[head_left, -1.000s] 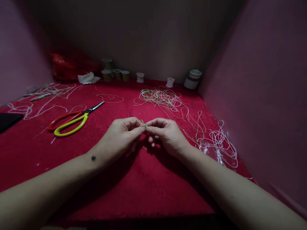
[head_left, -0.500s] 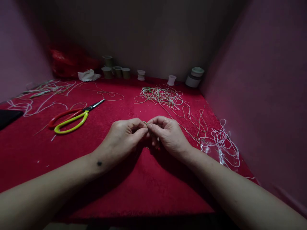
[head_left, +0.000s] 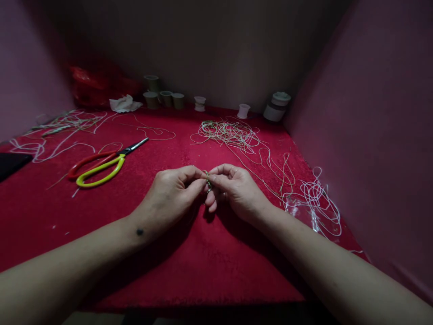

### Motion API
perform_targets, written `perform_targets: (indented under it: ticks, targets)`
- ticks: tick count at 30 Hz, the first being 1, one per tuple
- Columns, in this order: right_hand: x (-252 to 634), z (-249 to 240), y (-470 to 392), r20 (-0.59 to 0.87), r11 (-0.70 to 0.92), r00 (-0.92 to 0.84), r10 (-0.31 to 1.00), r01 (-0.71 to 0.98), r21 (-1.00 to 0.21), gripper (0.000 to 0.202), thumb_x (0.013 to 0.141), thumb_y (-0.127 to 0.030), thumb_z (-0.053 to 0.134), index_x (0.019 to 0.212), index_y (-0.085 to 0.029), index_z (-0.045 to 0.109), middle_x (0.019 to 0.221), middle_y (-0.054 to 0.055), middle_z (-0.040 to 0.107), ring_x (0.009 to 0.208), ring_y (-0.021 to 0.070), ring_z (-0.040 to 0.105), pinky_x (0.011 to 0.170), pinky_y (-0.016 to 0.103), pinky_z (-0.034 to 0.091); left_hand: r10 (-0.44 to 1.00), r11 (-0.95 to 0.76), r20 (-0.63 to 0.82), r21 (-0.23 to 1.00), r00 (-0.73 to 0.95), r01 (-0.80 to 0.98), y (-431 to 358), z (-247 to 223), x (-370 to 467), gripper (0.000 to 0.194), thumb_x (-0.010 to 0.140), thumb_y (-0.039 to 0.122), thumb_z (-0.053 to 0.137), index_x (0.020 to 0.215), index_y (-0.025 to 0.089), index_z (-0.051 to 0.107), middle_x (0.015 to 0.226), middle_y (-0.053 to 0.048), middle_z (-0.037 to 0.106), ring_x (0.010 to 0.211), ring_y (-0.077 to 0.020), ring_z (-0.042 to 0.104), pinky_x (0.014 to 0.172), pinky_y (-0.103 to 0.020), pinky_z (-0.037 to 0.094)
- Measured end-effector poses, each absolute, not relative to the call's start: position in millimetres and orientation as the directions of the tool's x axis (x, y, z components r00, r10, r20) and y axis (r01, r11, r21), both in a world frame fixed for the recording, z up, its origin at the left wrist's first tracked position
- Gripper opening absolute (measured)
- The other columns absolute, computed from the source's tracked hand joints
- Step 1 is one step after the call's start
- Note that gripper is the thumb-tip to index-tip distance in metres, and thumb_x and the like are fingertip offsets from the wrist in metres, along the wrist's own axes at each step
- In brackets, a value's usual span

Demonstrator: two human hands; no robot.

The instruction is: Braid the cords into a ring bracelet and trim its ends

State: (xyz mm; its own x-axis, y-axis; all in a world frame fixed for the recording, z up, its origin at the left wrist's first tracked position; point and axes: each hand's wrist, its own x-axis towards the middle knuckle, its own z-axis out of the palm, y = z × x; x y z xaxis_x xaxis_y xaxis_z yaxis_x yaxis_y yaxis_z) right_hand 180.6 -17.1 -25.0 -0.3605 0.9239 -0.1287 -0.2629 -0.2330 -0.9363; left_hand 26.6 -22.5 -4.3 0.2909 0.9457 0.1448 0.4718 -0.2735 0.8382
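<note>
Close together over the middle of the red cloth, both hands pinch a small green braided cord (head_left: 209,183). My left hand (head_left: 177,189) grips it between thumb and forefinger from the left. From the right, my right hand (head_left: 235,187) pinches the same piece, its lower fingers curled beneath. Much of the cord is hidden by the fingertips, so its full shape cannot be made out. Left of the hands lie scissors (head_left: 101,171) with one red and one yellow handle, blades pointing away to the right. Beyond the hands is a tangle of thin green and white cords (head_left: 233,134).
White cord (head_left: 316,194) lies loose at the right beside clear plastic wrap (head_left: 301,211). More cords (head_left: 67,124) spread at the far left, near a black flat object (head_left: 13,164). Along the back wall stand several spools (head_left: 152,100), a lidded jar (head_left: 277,107), crumpled tissue (head_left: 125,104) and a red bag (head_left: 98,85).
More of the green braided cord shows between the fingertips now. The right hand's lower fingers have extended downward a little. The scissors and loose cords lie as before; the view has shifted slightly.
</note>
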Motion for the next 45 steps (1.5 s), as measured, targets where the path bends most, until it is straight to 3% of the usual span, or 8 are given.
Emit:
perform_targets:
  ticks: [9, 14, 20, 25, 29, 32, 40, 45]
  targets:
    - [182, -28, -16, -0.192, -0.345, -0.394, 0.899, -0.365, -0.865, 0.017, 0.077, -0.022, 0.067, 0.08, -0.015, 0.052, 0.057, 0.002, 0.065, 0.048, 0.0141, 0.064, 0.05, 0.027, 0.057, 0.949, -0.28, 0.147, 0.795, 0.277, 0.538, -23, -8, 24, 0.02, 0.084, 0.024, 0.053, 0.085, 0.018, 0.072, 0.071, 0.001, 0.073, 0.063, -0.0123, 0.064, 0.06, -0.022, 0.046]
    - [184, -31, -15, -0.214, -0.363, -0.402, 0.89, -0.342, -0.867, 0.017, 0.077, -0.022, 0.066, 0.079, -0.015, 0.051, 0.059, 0.002, 0.065, 0.047, 0.0145, 0.064, 0.046, 0.026, 0.055, 0.946, -0.299, 0.156, 0.764, 0.285, 0.571, -21, -10, 23, 0.018, 0.083, 0.024, 0.054, 0.081, 0.019, 0.071, 0.069, 0.002, 0.072, 0.061, -0.0119, 0.062, 0.06, -0.022, 0.044]
    - [182, -30, -16, -0.173, -0.284, -0.33, 0.928, -0.327, -0.901, 0.02, 0.07, -0.018, 0.069, 0.082, -0.016, 0.052, 0.062, -0.001, 0.065, 0.04, 0.0088, 0.055, 0.036, 0.019, 0.047, 0.945, -0.284, 0.129, 0.781, 0.302, 0.556, -18, -7, 22, 0.018, 0.083, 0.024, 0.053, 0.079, 0.018, 0.069, 0.073, 0.0, 0.072, 0.068, -0.0143, 0.066, 0.064, -0.023, 0.046]
    - [182, -29, -17, -0.163, -0.257, -0.316, 0.935, -0.283, -0.924, 0.018, 0.072, -0.016, 0.064, 0.085, -0.017, 0.052, 0.066, -0.002, 0.066, 0.04, 0.0078, 0.055, 0.037, 0.018, 0.046, 0.947, -0.257, 0.102, 0.81, 0.305, 0.527, -16, -8, 21, 0.016, 0.082, 0.027, 0.054, 0.081, 0.018, 0.068, 0.075, -0.002, 0.073, 0.07, -0.0161, 0.067, 0.065, -0.025, 0.048]
    - [182, -28, -17, -0.147, -0.219, -0.302, 0.942, -0.22, -0.951, 0.015, 0.074, -0.015, 0.06, 0.086, -0.018, 0.051, 0.065, -0.004, 0.065, 0.04, 0.0074, 0.055, 0.035, 0.017, 0.044, 0.948, -0.087, -0.051, 0.908, 0.314, 0.409, -15, -7, 21, 0.015, 0.081, 0.03, 0.057, 0.08, 0.017, 0.065, 0.067, -0.002, 0.07, 0.051, -0.0128, 0.061, 0.045, -0.021, 0.044]
    - [181, -27, -16, -0.141, -0.199, -0.292, 0.946, -0.178, -0.964, 0.014, 0.074, -0.015, 0.057, 0.086, -0.018, 0.05, 0.064, -0.004, 0.064, 0.039, 0.0071, 0.054, 0.035, 0.017, 0.044, 0.916, 0.085, -0.215, 0.928, 0.338, 0.362, -15, -3, 21, 0.019, 0.082, 0.033, 0.056, 0.073, 0.018, 0.06, 0.043, 0.005, 0.052, 0.03, -0.009, 0.043, 0.029, -0.019, 0.031]
    - [180, -27, -17, -0.084, -0.132, -0.301, 0.95, -0.142, -0.981, 0.014, 0.074, -0.012, 0.053, 0.086, -0.019, 0.049, 0.062, -0.006, 0.063, 0.036, 0.0056, 0.049, 0.033, 0.016, 0.039, 0.836, 0.258, -0.342, 0.935, 0.429, 0.242, -9, -2, 12, 0.021, 0.083, 0.033, 0.059, 0.068, 0.018, 0.06, 0.042, 0.005, 0.043, 0.03, -0.0059, 0.036, 0.03, -0.016, 0.026]
    - [180, -28, -17, -0.065, -0.128, -0.324, 0.944, -0.174, -0.976, 0.014, 0.072, -0.013, 0.053, 0.085, -0.018, 0.051, 0.06, -0.006, 0.061, 0.034, 0.0046, 0.045, 0.032, 0.015, 0.035, 0.757, 0.458, -0.452, 0.882, 0.472, 0.112, -7, -4, 9, 0.024, 0.082, 0.036, 0.063, 0.067, 0.017, 0.063, 0.043, 0.008, 0.03, 0.033, -0.0027, 0.022, 0.03, -0.014, 0.02]
